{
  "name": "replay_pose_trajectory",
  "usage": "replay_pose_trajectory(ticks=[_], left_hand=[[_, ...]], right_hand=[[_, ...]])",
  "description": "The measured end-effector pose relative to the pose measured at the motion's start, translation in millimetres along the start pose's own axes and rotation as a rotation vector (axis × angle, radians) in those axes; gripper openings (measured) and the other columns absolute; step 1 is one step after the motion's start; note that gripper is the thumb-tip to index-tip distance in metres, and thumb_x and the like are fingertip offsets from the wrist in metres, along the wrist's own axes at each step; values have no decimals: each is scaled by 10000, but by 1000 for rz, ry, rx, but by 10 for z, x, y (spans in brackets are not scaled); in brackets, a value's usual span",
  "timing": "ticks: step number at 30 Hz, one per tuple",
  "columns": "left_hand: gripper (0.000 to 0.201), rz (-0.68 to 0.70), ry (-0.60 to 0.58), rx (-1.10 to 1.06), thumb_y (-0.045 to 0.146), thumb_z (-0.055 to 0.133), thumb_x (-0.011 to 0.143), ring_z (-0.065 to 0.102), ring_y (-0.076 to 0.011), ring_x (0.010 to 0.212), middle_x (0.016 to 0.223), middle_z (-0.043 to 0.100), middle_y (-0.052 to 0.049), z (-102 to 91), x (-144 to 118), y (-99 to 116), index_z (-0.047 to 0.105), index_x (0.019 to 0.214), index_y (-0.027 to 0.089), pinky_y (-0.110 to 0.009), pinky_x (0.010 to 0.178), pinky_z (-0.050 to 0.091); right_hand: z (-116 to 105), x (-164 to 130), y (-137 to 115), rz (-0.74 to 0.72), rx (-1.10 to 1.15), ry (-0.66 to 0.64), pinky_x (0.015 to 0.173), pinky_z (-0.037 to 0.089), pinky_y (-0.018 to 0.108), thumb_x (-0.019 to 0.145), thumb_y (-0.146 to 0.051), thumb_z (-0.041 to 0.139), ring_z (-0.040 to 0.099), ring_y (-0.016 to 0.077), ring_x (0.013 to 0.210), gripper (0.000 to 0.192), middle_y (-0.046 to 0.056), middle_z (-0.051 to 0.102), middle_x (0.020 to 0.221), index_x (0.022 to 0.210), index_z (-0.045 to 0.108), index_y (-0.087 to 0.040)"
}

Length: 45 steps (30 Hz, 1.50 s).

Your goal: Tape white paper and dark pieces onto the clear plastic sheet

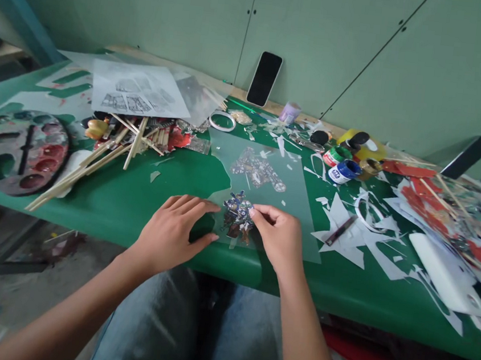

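Observation:
A small painted cut-out figure (239,217), patterned in blue, white and brown, lies at the front of a translucent sheet (299,232). My right hand (280,236) pinches its right edge between thumb and forefinger. To the left, my left hand (177,228) rests on the green tabletop with fingers stretched out and thumb apart, its tips close to the figure's left side. Farther back on the same sheet are more patterned cut-out pieces (258,170), mostly brown and grey.
On the left are a paint palette (48,151), wooden sticks (97,156) and a printed paper sheet (140,89). Paint jars (344,171), paper scraps (342,231), a cutter (340,232) and a white power strip (448,273) occupy the right. A phone (265,79) leans on the wall.

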State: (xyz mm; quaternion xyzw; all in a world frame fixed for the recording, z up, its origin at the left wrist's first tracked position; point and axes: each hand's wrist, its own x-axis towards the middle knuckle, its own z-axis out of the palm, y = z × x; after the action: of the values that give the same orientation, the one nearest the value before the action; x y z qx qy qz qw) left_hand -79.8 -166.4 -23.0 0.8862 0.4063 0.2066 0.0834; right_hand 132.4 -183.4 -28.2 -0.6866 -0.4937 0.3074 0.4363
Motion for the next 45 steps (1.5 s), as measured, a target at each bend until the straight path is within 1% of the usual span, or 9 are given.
replay_pose_trajectory(ticks=[4,8,14,18,25,32,39,41,45], left_hand=[[277,8,3,-6,383,554,920,608,-250,1071,1156,676,-63,2,-3,-4,600,1142,224,-389,885,447],[242,35,6,-10,377,537,931,611,-239,1051,1165,676,-51,10,0,-6,642,1103,244,-387,881,446],[253,54,-16,-12,380,525,939,600,-239,1070,1179,675,-47,4,7,-13,667,1115,266,-398,890,442],[249,49,-2,-26,371,540,931,604,-235,1054,1170,678,-42,1,6,-16,682,1111,274,-393,879,442],[230,109,-14,-14,340,516,954,580,-235,1084,1174,672,-12,10,-3,-21,744,984,341,-398,876,411],[256,183,-18,43,307,491,961,578,-239,1072,1166,665,-31,-4,16,-27,747,954,316,-395,860,410],[243,182,-21,32,293,505,951,578,-249,1044,1127,655,-46,-15,28,-28,747,948,315,-399,831,409],[237,175,-23,21,293,513,947,578,-247,1038,1122,652,-48,-18,29,-27,749,943,314,-399,833,411],[226,168,-24,10,296,525,940,578,-245,1034,1120,647,-52,-9,19,-32,750,944,315,-398,844,419]], right_hand=[[1,30,-2,-14,-81,-22,661,505,293,766,-394,623,703,224,762,252,56,767,829,834,773,-204],[14,44,-13,-7,-166,-16,650,474,295,783,-388,599,683,213,725,248,43,758,791,841,770,-216],[12,39,6,-32,-176,-36,654,471,297,795,-406,601,675,210,724,255,41,757,803,856,767,-222],[8,27,12,-47,-183,-46,639,470,296,797,-417,599,668,210,707,263,40,753,785,861,768,-227],[24,17,-4,-69,-240,-40,618,459,288,811,-418,580,654,199,673,269,38,742,759,869,764,-230],[105,-26,0,-189,-403,28,580,439,270,833,-351,554,660,191,662,222,44,740,768,886,736,-235],[156,-40,37,-304,-488,64,590,422,269,841,-282,541,624,172,651,176,41,705,782,869,706,-228],[153,-32,57,-336,-504,69,588,415,272,853,-296,527,611,173,647,204,39,674,747,927,701,-219],[127,-6,106,-330,-498,97,583,424,277,872,-374,534,598,187,640,389,18,616,662,1193,617,-172]])
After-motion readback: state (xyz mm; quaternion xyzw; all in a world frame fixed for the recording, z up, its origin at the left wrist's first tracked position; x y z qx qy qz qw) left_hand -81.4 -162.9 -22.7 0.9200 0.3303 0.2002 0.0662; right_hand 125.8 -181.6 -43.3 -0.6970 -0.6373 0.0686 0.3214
